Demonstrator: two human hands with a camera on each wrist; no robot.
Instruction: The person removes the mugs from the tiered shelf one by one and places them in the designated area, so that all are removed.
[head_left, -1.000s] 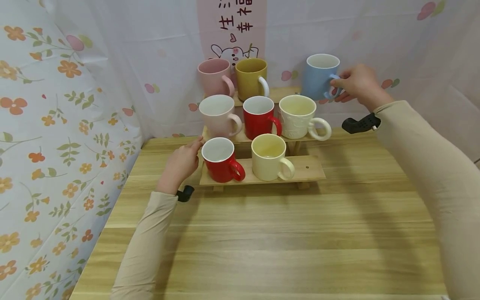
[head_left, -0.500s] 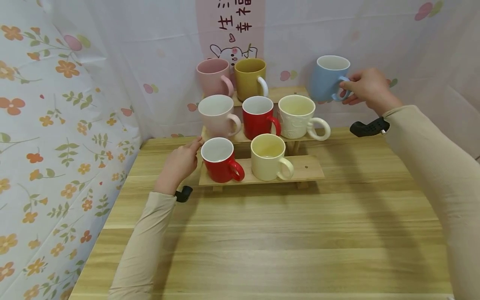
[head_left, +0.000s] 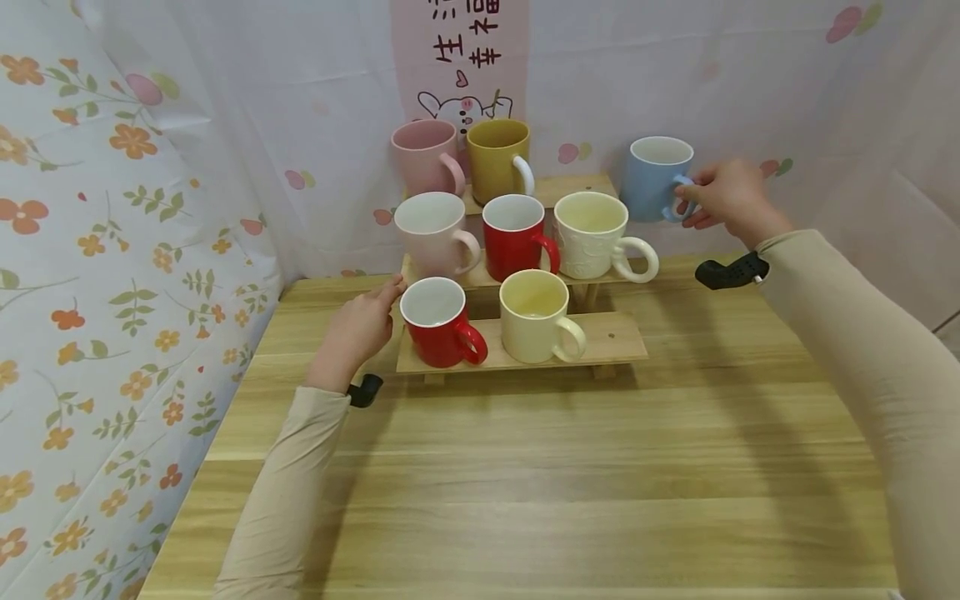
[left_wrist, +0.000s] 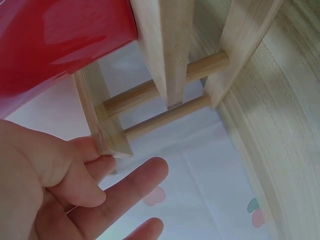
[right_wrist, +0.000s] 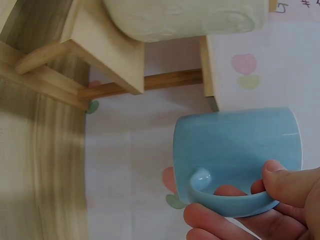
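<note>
Held by its handle in my right hand (head_left: 731,198), a light blue mug (head_left: 651,179) hangs upright just past the top tier's right end. The right wrist view shows my thumb and fingers pinching the mug's handle (right_wrist: 235,204). My left hand (head_left: 358,327) touches the left end of the wooden rack's middle board (left_wrist: 95,120) with its fingertips; other fingers (left_wrist: 135,187) stretch out free below. Nearest this hand stand a red mug (head_left: 433,337) on the lowest tier and a pale pink mug (head_left: 427,237) on the middle tier.
The top tier holds a pink mug (head_left: 422,162) and a mustard mug (head_left: 491,171). A red mug (head_left: 508,242) and embossed cream mug (head_left: 585,242) share the middle tier. A pale yellow mug (head_left: 527,325) sits low. Patterned curtains (head_left: 337,100) enclose the wooden table (head_left: 525,483).
The light blue mug has moved right in my right hand, away from over the top tier, and then sunk lower. My left hand stays at the rack's left end.
</note>
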